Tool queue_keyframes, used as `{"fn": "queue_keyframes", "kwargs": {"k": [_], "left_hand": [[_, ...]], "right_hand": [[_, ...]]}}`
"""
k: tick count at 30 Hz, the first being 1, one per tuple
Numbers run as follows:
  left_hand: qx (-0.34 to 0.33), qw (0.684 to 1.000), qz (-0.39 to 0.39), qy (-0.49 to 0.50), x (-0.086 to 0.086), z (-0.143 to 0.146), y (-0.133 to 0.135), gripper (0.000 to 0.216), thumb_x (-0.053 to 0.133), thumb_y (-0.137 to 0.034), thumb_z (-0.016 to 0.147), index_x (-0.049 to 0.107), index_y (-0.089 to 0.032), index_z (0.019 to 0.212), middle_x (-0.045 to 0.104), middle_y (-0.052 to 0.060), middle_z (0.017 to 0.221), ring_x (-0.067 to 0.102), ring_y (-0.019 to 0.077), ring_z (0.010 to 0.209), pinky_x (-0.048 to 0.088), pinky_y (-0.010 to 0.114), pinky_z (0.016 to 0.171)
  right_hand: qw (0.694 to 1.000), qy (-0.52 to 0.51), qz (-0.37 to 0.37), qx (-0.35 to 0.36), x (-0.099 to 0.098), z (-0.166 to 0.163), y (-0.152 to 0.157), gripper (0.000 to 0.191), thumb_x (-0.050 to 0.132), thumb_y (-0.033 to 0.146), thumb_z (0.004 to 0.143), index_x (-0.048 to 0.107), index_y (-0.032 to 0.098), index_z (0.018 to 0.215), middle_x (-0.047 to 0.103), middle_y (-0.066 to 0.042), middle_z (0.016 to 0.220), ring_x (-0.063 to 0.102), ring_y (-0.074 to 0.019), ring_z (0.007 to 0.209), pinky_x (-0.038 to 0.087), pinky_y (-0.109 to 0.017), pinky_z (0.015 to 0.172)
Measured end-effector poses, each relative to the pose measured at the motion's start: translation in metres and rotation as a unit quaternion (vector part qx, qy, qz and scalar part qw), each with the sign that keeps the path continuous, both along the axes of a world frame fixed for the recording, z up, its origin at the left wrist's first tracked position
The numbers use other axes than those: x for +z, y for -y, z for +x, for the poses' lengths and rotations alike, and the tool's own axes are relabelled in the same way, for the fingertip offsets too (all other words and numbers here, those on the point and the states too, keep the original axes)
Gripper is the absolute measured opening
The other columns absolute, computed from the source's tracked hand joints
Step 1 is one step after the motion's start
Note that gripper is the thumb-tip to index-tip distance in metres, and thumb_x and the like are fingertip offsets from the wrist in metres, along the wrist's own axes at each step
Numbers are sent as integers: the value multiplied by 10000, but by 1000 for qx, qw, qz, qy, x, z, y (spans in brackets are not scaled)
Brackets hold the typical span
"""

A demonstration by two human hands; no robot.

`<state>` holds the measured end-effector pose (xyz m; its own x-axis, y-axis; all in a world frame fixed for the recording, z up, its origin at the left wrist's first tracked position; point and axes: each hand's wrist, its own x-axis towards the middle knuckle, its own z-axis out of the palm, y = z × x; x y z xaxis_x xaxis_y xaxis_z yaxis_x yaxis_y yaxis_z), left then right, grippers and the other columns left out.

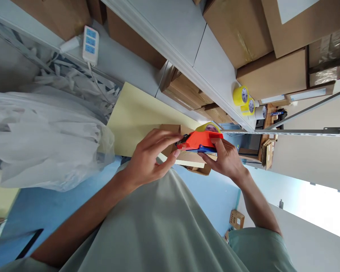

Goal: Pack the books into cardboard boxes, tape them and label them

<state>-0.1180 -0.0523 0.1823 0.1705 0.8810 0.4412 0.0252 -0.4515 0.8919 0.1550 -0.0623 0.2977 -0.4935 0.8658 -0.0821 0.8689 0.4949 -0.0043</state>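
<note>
One tape dispenser [200,140], mid-frame: likely light, stiff; hold its body where your right hand [228,158] clamps; left hand [150,158], closure unclear.

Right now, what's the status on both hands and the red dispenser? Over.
Right hand gripping red tape dispenser. Left hand at its black end, contact unclear. Yellow tape roll along its top edge. Nothing seen blocking either hand.

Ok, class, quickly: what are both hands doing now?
Left hand: at one end of the tape dispenser; grip can't be told.
Right hand: closed, holding the tape dispenser.
</note>
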Motion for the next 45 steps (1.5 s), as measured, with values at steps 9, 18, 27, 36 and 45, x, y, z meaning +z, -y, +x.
{"fn": "queue_keyframes", "kwargs": {"k": [9,18,27,36,45], "left_hand": [[37,999,-13,-29,-16,6,1,267,810,-396,1042,751,-284,1277,830,64,1202,783,241,1076,633,398,972],[40,997,-52,-32,-27,8,4,226,811,-378,1043,772,-275,1240,833,58,1166,784,234,1043,637,394,966],[-5,997,-72,-19,-25,5,2,261,784,-457,1053,806,-271,1236,839,68,1154,743,244,1057,617,397,962],[-164,924,-337,76,-21,-4,-10,468,687,-674,1012,838,-236,1080,841,66,1034,758,238,891,620,367,792],[-159,834,-490,198,-55,47,5,559,919,-747,710,811,-214,839,825,70,885,731,224,818,590,359,775]], "right_hand": [[999,0,-34,-18,-14,3,4,485,596,581,1125,538,194,1411,806,-131,1012,807,-321,896,659,-430,760],[1000,-1,-24,-3,-18,-1,9,462,581,583,1136,540,196,1386,791,-120,983,790,-297,836,649,-412,701],[999,0,-46,-9,-19,0,12,460,581,617,1127,578,197,1315,789,-125,971,787,-300,854,654,-412,725],[985,-12,-149,-82,-2,-7,11,612,656,739,1029,668,191,1301,816,-92,953,786,-261,800,600,-350,714],[939,106,-234,-230,19,-34,-1,539,708,777,984,753,241,1018,798,-48,795,743,-232,680,457,-303,596]]}}
